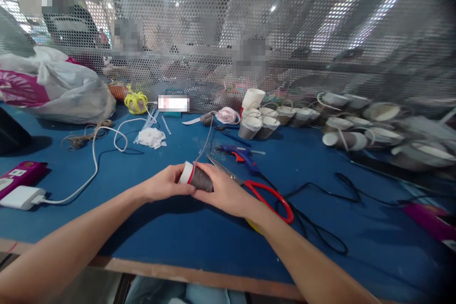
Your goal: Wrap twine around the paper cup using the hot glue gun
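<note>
Between my two hands a paper cup [201, 178] lies on its side above the table, partly wrapped in grey yarn, with a white band and a red line bare at its left end. My left hand [166, 183] is closed around the white end. Over the wrapped end, my right hand [223, 190] is closed with its fingers on the yarn. A grey strand [207, 141] runs from the cup up to a small grey yarn ball [207, 119]. Red-handled scissors [274, 198] lie beside my right hand, partly hidden under the forearm.
A blue glue gun [245, 157] with a black cord lies behind the scissors. Several wrapped cups [251, 126] stand at the back right. A white pile [151, 137], a white cable [95, 161] and a plastic bag [78, 92] are on the left. A perforated metal screen [199, 19] closes the back.
</note>
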Demonstrator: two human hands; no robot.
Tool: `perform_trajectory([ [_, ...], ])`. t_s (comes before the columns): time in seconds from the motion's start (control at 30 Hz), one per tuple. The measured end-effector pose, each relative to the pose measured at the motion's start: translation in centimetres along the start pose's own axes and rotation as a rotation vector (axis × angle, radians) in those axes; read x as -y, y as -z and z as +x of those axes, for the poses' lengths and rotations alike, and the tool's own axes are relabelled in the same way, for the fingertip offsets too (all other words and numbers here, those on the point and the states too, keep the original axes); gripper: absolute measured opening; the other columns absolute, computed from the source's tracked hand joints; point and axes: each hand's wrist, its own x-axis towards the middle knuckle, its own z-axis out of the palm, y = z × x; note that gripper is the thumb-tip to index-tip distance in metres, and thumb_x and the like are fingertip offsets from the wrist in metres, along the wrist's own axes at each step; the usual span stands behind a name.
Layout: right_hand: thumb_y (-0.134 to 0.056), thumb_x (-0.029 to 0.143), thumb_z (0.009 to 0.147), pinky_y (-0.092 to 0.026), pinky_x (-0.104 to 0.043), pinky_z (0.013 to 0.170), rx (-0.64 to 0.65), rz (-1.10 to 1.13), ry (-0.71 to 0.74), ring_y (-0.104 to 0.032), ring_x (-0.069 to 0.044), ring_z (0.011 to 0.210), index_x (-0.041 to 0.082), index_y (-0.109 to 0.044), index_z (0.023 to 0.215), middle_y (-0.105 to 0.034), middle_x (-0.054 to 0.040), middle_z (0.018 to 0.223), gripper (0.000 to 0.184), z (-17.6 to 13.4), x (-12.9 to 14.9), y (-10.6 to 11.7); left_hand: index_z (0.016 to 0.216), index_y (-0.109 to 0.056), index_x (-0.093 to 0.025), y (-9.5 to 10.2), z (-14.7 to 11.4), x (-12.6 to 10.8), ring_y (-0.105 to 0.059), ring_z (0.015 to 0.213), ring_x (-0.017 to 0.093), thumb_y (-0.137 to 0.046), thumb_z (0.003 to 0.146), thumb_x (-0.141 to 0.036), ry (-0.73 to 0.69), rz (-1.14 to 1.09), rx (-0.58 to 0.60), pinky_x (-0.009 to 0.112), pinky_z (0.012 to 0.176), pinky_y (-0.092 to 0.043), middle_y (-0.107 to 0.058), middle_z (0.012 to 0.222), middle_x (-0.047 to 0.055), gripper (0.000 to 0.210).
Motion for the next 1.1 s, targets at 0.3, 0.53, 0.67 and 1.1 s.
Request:
perform_trajectory([
  [0.3, -0.039, 0.020, 0.080, -0.030, -0.032, 0.097, -0.054, 0.112, 0.211, -0.040, -0.015, 0.114, 0.008, -0.046, 0.114, -0.048, -0.0138, 0.120, 0.036, 0.2, 0.6, 0.4, 0.065, -0.053, -0.009, -1.1, 0.0, 0.4, -0.033, 0.052, 0.006, -0.047, 0.073, -0.041, 0.022, 0.059, -0.137, 0.019, 0.051, -0.027, -0.041, 0.055, -0.004, 0.034],
  [0.53, -0.037, 0.031, 0.083, -0.045, -0.023, 0.075, -0.207, -0.037, -0.114, -0.059, -0.012, 0.083, 0.017, -0.057, 0.088, -0.065, -0.0043, 0.090, 0.025, 0.7, 0.1, 1.5, 0.053, -0.048, -0.010, -1.5, 0.1, 0.4, -0.026, 0.047, 0.006, -0.042, 0.072, -0.046, 0.069, 0.127, -0.243, 0.020, 0.046, -0.020, -0.032, 0.047, -0.005, 0.041],
  [0.67, -0.037, 0.034, 0.082, -0.046, -0.027, 0.062, -0.365, -0.231, -0.468, -0.061, -0.016, 0.070, 0.014, -0.053, 0.089, -0.065, -0.0074, 0.077, 0.027, 0.6, -2.1, 5.4, 0.058, -0.053, -0.009, -1.5, 0.0, 0.1, -0.033, 0.048, 0.007, -0.043, 0.071, -0.045, 0.093, 0.094, -0.259, 0.019, 0.048, -0.025, -0.041, 0.049, -0.003, 0.040],
  [1.1, -0.054, 0.023, 0.077, -0.045, -0.036, 0.075, -0.275, -0.188, -0.786, -0.054, -0.020, 0.090, 0.011, -0.050, 0.105, -0.054, -0.0110, 0.104, 0.032, 1.4, -7.0, 6.0, 0.063, -0.055, -0.009, -1.1, -0.2, 0.2, -0.037, 0.052, 0.009, -0.037, 0.076, -0.041, 0.011, 0.214, -0.294, 0.020, 0.051, -0.030, -0.044, 0.053, -0.001, 0.039],
])
